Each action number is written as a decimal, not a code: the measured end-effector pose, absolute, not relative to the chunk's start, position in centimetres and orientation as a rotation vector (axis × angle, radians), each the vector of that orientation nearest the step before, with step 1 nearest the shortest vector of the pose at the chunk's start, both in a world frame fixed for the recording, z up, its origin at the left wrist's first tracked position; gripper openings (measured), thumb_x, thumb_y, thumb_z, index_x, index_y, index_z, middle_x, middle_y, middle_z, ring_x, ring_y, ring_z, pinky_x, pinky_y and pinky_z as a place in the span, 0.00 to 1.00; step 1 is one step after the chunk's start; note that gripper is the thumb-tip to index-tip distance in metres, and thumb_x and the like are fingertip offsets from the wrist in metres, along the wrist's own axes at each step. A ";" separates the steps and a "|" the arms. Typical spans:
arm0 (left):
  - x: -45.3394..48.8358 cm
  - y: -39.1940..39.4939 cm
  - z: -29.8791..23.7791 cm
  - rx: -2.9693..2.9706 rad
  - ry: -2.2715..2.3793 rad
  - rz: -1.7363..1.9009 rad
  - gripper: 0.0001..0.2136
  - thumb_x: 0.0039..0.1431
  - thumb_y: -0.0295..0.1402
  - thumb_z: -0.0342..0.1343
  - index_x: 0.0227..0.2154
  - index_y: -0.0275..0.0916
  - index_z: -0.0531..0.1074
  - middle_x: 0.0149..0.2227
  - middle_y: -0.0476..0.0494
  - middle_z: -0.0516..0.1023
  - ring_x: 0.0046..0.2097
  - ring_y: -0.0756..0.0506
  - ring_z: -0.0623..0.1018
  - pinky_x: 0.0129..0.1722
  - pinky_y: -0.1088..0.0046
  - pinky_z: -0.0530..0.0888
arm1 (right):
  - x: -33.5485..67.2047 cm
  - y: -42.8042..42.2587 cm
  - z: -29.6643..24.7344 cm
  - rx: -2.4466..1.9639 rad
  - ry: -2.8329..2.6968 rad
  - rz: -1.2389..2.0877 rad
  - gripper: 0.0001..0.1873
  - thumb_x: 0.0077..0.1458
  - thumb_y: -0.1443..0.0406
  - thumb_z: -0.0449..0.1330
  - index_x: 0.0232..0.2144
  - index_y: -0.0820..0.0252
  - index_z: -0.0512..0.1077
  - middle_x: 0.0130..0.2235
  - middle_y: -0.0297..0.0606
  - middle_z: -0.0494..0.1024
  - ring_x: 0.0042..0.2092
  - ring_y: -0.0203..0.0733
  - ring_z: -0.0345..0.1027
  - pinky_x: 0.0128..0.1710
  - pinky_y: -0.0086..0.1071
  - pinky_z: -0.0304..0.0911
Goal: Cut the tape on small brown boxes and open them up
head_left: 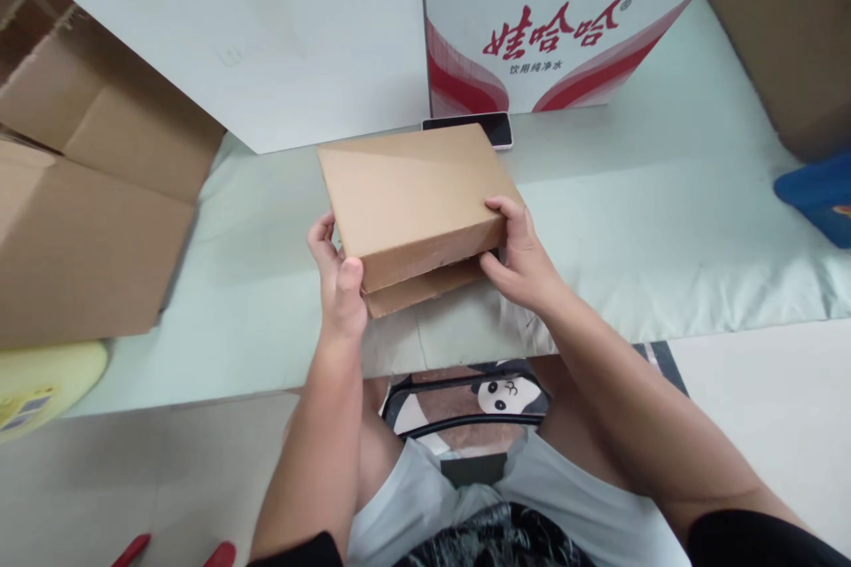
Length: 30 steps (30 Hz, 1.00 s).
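A wide surface draped in pale-green cloth (631, 230) carries everything. Along its back, a large plain white carton (266, 44) and a red-and-white printed carton (558, 44) block space beyond. Near the front edge, presumably for easy reach, is a small brown cardboard box (412, 190), its near side gaping. The left hand (342, 288) and right hand (522, 257) grasp opposite sides, likely steadying it. Behind lies a flat, dark, phone-like slab (497, 129), partly hidden.

Pale green tabletop (651, 230). White carton (266, 53) beyond left hand (342, 288); red-and-white water carton (565, 44) beyond right hand (525, 261), dark-faced flat device (495, 128) just before it. Left of left hand: open brown carton (99, 239), yellow container (53, 385) nearer the edge. Well right of right hand: tan carton (784, 35), blue object (815, 195), both cut off. Lower than right hand: panda-print item (509, 394).
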<state>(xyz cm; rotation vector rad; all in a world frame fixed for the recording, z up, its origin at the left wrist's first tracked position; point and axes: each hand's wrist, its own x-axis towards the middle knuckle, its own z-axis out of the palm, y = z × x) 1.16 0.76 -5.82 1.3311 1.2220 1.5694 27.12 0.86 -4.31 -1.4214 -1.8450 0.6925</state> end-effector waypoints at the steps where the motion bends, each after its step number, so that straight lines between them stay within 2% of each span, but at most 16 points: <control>1: 1.2 0.8 -5.8 1.333 1.223 1.565 0.36 0.52 0.67 0.58 0.57 0.53 0.62 0.63 0.42 0.65 0.62 0.35 0.71 0.59 0.54 0.73 | 27.1 0.9 -4.3 -1.423 -1.843 0.692 0.37 0.50 0.67 0.56 0.62 0.48 0.53 0.58 0.48 0.62 0.63 0.59 0.59 0.66 0.63 0.57; 7: 1.1 0.8 -5.9 1.348 1.227 1.563 0.36 0.52 0.67 0.58 0.57 0.53 0.62 0.63 0.42 0.64 0.65 0.33 0.68 0.63 0.51 0.69 | 26.9 0.8 -4.4 -1.421 -1.853 0.658 0.37 0.50 0.68 0.56 0.62 0.47 0.52 0.58 0.47 0.61 0.63 0.59 0.59 0.65 0.63 0.58; 16: 1.0 0.9 -6.5 1.352 1.275 1.594 0.38 0.51 0.69 0.57 0.58 0.52 0.62 0.62 0.41 0.65 0.70 0.28 0.64 0.70 0.40 0.61 | 26.5 0.7 -4.4 -1.431 -1.846 0.636 0.37 0.50 0.69 0.56 0.62 0.47 0.52 0.59 0.47 0.61 0.63 0.59 0.59 0.65 0.61 0.58; 30: 0.9 0.8 -6.3 1.296 1.260 1.577 0.39 0.49 0.68 0.60 0.58 0.51 0.63 0.64 0.41 0.65 0.69 0.30 0.65 0.68 0.48 0.65 | 26.6 0.7 -4.5 -1.447 -1.845 0.633 0.36 0.52 0.69 0.55 0.62 0.48 0.53 0.57 0.47 0.61 0.61 0.58 0.60 0.63 0.61 0.59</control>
